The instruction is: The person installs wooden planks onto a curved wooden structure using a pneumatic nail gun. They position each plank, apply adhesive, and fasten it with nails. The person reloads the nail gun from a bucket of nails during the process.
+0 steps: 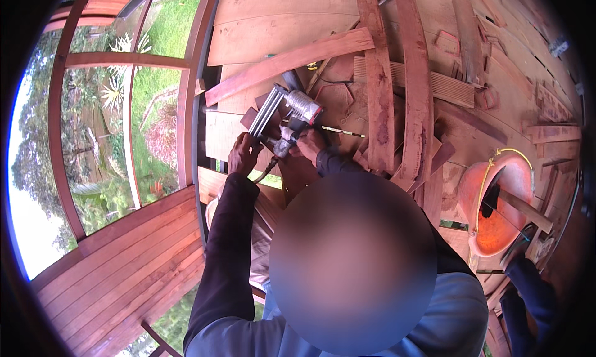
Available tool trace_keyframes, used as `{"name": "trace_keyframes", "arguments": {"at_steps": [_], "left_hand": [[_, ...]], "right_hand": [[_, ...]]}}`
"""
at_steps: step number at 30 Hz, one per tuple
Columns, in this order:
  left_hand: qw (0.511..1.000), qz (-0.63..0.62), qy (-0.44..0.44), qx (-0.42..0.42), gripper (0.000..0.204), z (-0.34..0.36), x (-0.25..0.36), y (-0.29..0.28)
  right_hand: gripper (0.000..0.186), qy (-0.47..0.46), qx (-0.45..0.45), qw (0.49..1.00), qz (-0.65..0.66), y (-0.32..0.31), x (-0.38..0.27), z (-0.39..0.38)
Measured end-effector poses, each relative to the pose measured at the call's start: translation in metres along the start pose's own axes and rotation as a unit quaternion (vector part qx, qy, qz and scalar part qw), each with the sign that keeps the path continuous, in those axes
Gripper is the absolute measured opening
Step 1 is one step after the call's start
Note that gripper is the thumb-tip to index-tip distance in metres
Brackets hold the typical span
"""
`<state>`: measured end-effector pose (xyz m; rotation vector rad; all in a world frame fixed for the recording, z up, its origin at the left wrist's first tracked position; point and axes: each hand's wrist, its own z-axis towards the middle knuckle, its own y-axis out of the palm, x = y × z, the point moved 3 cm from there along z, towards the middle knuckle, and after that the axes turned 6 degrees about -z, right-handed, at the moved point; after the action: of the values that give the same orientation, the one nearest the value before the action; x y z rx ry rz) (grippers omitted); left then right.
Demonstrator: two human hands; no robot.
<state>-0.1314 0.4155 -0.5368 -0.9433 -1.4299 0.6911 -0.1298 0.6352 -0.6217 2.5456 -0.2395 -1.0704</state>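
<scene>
Well, right hand (308,145) gripping a nail gun (304,106) (silver-bodied), left hand (243,155) at its magazine (267,114), grasp unclear, a plank (288,64) beyond.

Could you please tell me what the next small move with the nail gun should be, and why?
I would probably have the left hand check the lower end of the silver magazine while the right hand steadies the nail gun: the left hand is right at that end, and the right hand is on the tool's body side.
</scene>
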Motion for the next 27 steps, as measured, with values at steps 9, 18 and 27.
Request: {"name": "trace_keyframes", "arguments": {"at_steps": [9, 18, 27], "left_hand": [[0.994, 0.061, -0.081, 0.039, 0.034, -0.013, -0.013, -0.006], [0.984, 0.06, -0.133, -0.099, 0.046, -0.037, -0.115, -0.034], [0.977, 0.04, -0.174, -0.116, 0.036, 0.004, -0.121, -0.068]], "right_hand": [[0.014, 0.003, -0.006, 1.0, 0.004, -0.001, 0.012, 0.003], [0.024, -0.062, -0.229, 0.95, -0.202, -0.057, -0.079, -0.024], [0.026, -0.465, 0.122, 0.86, 0.173, -0.228, -0.32, -0.12]]}}
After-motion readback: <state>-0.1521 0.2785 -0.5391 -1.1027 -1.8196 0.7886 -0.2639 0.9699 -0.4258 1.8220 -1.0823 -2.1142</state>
